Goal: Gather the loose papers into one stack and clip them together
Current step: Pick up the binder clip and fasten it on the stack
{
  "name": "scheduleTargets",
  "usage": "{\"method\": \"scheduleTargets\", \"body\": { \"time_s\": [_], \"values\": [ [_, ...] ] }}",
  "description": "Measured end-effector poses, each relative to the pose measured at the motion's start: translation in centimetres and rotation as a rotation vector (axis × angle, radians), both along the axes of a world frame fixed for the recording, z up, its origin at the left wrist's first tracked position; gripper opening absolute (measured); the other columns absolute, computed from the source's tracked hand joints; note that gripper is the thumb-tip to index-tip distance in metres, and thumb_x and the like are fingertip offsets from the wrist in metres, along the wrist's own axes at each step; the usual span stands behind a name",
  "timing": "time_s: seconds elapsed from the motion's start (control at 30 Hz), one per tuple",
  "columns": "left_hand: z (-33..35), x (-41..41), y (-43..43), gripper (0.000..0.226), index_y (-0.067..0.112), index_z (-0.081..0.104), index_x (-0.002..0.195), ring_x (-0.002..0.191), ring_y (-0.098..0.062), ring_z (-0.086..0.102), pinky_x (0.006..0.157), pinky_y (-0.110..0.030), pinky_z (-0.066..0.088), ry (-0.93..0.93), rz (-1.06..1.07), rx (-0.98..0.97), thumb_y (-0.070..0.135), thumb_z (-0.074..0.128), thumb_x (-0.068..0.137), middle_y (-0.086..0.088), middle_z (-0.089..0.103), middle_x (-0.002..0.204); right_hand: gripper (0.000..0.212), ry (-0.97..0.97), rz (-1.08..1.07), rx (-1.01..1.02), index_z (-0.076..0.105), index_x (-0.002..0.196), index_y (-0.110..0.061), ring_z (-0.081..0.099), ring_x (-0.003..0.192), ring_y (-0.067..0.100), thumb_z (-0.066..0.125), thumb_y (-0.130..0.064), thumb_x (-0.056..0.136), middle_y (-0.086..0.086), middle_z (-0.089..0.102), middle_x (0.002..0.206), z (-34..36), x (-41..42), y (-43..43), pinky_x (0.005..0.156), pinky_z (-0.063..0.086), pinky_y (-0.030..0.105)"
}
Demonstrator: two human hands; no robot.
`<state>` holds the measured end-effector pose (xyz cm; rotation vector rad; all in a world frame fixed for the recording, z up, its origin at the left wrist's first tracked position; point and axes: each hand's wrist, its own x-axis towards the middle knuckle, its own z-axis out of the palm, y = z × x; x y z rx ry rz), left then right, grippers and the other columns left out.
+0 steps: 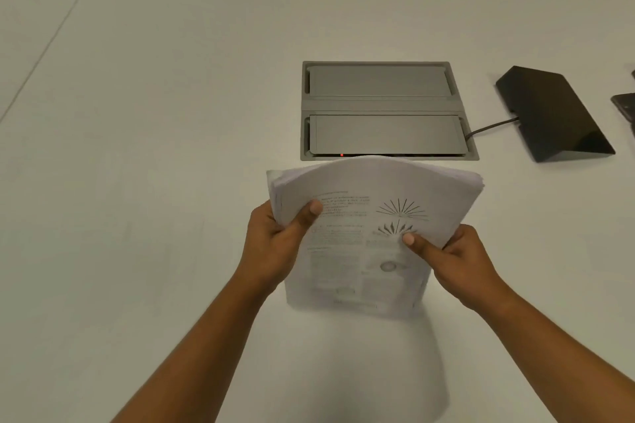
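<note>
A thick stack of white printed papers (364, 233) is stood on edge on the white bench (154, 148), near its front edge, gripped by the left hand (278, 240) and right hand (453, 261), thumbs pressed on the front sheet.

both hands, left hand (275, 237) and right hand (457, 261), hold a stack of papers (371, 216) upright on the white desk (154, 148), before a grey cable box (385, 110).

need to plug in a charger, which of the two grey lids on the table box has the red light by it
The near lid, closest to the held stack of papers. The small red light sits at its front edge; the far lid shows none.
</note>
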<state>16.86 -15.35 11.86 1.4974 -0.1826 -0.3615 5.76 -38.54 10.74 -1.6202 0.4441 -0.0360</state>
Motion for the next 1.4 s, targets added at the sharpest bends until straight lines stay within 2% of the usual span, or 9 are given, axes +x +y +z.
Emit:
{"method": "scheduleTargets", "body": {
  "time_s": [0.17,0.23,0.3,0.43,0.63,0.8,1.07,1.2,1.4],
  "values": [
    [-3.1,2.2,0.1,0.024,0.032,0.072,0.112,0.09,-0.02,0.076,0.07,-0.031,0.063,0.161,0.104,-0.106,0.035,0.067,0.088,0.006,0.078,0.099,0.033,0.239,0.098,0.224,0.076,0.109,-0.012,0.074,0.101,0.03,0.075,-0.026,0.079,0.011,0.078,0.109,-3.3,0.2,-0.5,0.084,0.06,0.045],
    [-5.0,2.7,0.0,0.021,0.021,0.075,0.109,0.088,-0.021,0.074,0.072,-0.032,0.062,0.209,0.113,-0.096,0.026,0.068,0.089,0.002,0.078,0.096,0.034,0.383,0.142,0.288,0.074,0.114,-0.008,0.073,0.103,0.029,0.075,-0.021,0.083,0.01,0.077,0.111,-4.8,0.4,-0.5,0.086,0.06,0.043],
    [-7.0,3.2,-0.2,0.019,0.011,0.075,0.11,0.092,-0.027,0.072,0.078,-0.039,0.062,0.23,0.101,-0.053,0.017,0.066,0.094,-0.006,0.077,0.099,0.03,0.467,0.172,0.165,0.075,0.111,-0.012,0.076,0.095,0.02,0.078,-0.023,0.083,0.004,0.079,0.104,-6.1,1.0,-0.9,0.082,0.06,0.036],
    [-9.7,4.1,0.0,0.019,0.009,0.075,0.112,0.091,-0.026,0.072,0.077,-0.039,0.062,0.256,0.102,-0.006,0.014,0.063,0.098,-0.008,0.077,0.101,0.011,0.504,-0.241,-0.045,0.071,0.089,-0.01,0.069,0.065,0.018,0.079,-0.013,0.081,0.01,0.076,0.083,-7.6,3.7,-3.6,0.056,0.054,0.024],
    [-12.1,4.4,0.1,0.019,0.014,0.076,0.11,0.09,-0.015,0.075,0.075,-0.029,0.062,0.276,0.13,-0.035,0.012,0.061,0.098,0.003,0.08,0.099,0.027,0.528,-0.606,-0.299,0.059,0.089,-0.017,0.07,0.082,0.031,0.078,-0.034,0.079,0.012,0.071,0.095,-7.6,8.6,-8.9,0.082,0.059,0.046],
    [-13.3,4.7,0.1,0.017,0.017,0.076,0.107,0.091,-0.01,0.075,0.073,-0.022,0.06,0.316,0.202,-0.045,0.012,0.065,0.095,0.009,0.079,0.1,0.02,0.608,-0.468,-0.174,0.063,0.071,-0.011,0.059,0.058,0.017,0.078,-0.015,0.084,0.012,0.066,0.077,-7.4,10.2,-9.8,0.051,0.049,0.025],
    [-13.4,4.8,0.9,0.012,0.024,0.08,0.094,0.083,-0.02,0.077,0.068,-0.033,0.063,0.414,0.254,-0.105,0.017,0.076,0.086,0.001,0.081,0.093,0.009,0.465,-0.143,-0.082,0.067,0.083,-0.013,0.071,0.093,0.024,0.074,-0.017,0.087,0.011,0.073,0.1,-3.8,11.1,-5.9,0.075,0.056,0.033],
    [-13.2,4.7,1.0,0.01,0.022,0.08,0.09,0.08,-0.02,0.078,0.068,-0.033,0.063,0.435,0.258,-0.112,0.013,0.076,0.087,0.0,0.081,0.089,0.014,0.374,0.032,-0.013,0.065,0.077,-0.015,0.073,0.091,0.023,0.075,-0.011,0.086,0.012,0.073,0.098,-2.3,12.1,-3.4,0.069,0.053,0.028],
    [-13.3,4.8,1.0,0.008,0.016,0.078,0.092,0.082,-0.022,0.077,0.069,-0.033,0.063,0.442,0.262,-0.114,0.011,0.076,0.087,-0.001,0.08,0.087,0.019,0.262,0.227,-0.185,0.071,0.067,-0.017,0.073,0.08,0.009,0.081,-0.005,0.079,-0.003,0.072,0.108,-2.2,14.2,-0.7,0.068,0.058,0.021]
  ]
}}
